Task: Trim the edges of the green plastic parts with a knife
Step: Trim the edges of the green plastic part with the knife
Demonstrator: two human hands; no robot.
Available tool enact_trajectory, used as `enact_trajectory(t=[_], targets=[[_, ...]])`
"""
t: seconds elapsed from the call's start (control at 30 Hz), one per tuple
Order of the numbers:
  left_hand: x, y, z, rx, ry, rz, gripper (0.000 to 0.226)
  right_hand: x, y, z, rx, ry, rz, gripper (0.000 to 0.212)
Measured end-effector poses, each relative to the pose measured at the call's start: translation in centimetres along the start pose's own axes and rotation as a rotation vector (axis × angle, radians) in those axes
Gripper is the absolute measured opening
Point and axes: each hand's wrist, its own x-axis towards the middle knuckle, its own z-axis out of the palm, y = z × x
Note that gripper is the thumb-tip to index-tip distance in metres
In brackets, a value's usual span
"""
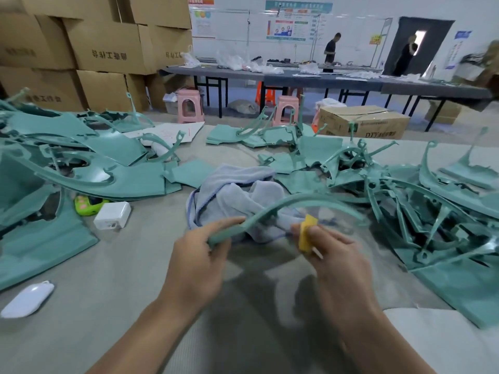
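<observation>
My left hand (198, 261) grips the near end of a long curved green plastic strip (302, 202) that arcs up and to the right above the table. My right hand (337, 263) holds a small yellow-handled knife (307, 236) just below the strip's middle; a thin pale tip pokes out at the lower right of the handle. The strip's far end is blurred. Heaps of green plastic parts lie to the left (81, 163) and to the right (432, 211).
A crumpled pale-blue cloth (235, 193) lies behind my hands. A white charger block (112, 215), a lime-green toy (86, 205) and a white oval device (27, 299) sit on the left of the grey table (121, 265). Cardboard boxes, pink stools, long tables and two people stand beyond.
</observation>
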Motion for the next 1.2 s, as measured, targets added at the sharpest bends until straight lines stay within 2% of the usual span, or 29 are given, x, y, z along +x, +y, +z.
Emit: enact_trajectory(t=[0.1, 0.17, 0.23, 0.3, 0.37, 0.47, 0.57, 0.67, 0.93, 1.0, 1.1, 1.13, 1.2], targets=[[0.5, -0.6, 0.0, 0.137, -0.055, 0.053, 0.048, -0.1, -0.9, -0.4, 0.145, -0.050, 0.118, 0.017], [0.8, -1.1, 0.5, 0.146, -0.130, -0.018, 0.056, -0.3, -0.8, 0.0, 0.208, -0.046, 0.236, 0.017], [0.7, -1.6, 0.9, 0.165, -0.150, -0.079, 0.057, -0.5, -0.3, 0.4, 0.264, 0.020, 0.326, 0.020], [0.5, -1.7, 1.0, 0.181, -0.107, -0.062, 0.050, -0.6, 0.1, 0.5, 0.269, 0.098, 0.333, 0.025], [0.3, -1.6, 1.0, 0.195, -0.062, -0.057, 0.045, -0.9, 0.5, 0.6, 0.185, 0.141, 0.239, 0.026], [0.4, -1.4, 1.1, 0.217, -0.038, -0.097, 0.045, -1.8, 0.6, 1.1, -0.007, 0.125, -0.049, 0.030], [0.1, -1.0, 1.1, 0.250, -0.093, 0.000, 0.052, -2.6, 0.0, 1.3, -0.228, -0.054, -0.384, 0.037], [-0.1, -1.1, 1.0, 0.271, -0.122, 0.045, 0.051, -2.7, -1.0, 1.1, -0.595, -0.211, -0.626, 0.026], [-0.3, -2.2, 1.3, 0.328, -0.143, -0.007, 0.050, -2.8, -2.7, -0.7, -1.122, -0.397, -0.674, 0.020], [-0.1, -2.1, 1.2, 0.346, -0.182, -0.031, 0.048, -2.3, -2.2, -0.7, -1.192, -0.299, -0.656, 0.022], [0.1, -2.0, 1.1, 0.319, -0.187, -0.057, 0.048, 0.4, -2.8, -2.2, -1.296, 0.097, -0.509, 0.028], [0.1, -2.0, 1.1, 0.314, -0.180, -0.060, 0.047, 0.9, -3.1, -2.8, -1.293, 0.177, -0.478, 0.031], [0.1, -2.1, 1.1, 0.295, -0.170, -0.054, 0.047, 0.8, -3.1, -3.4, -1.196, 0.155, -0.535, 0.032]])
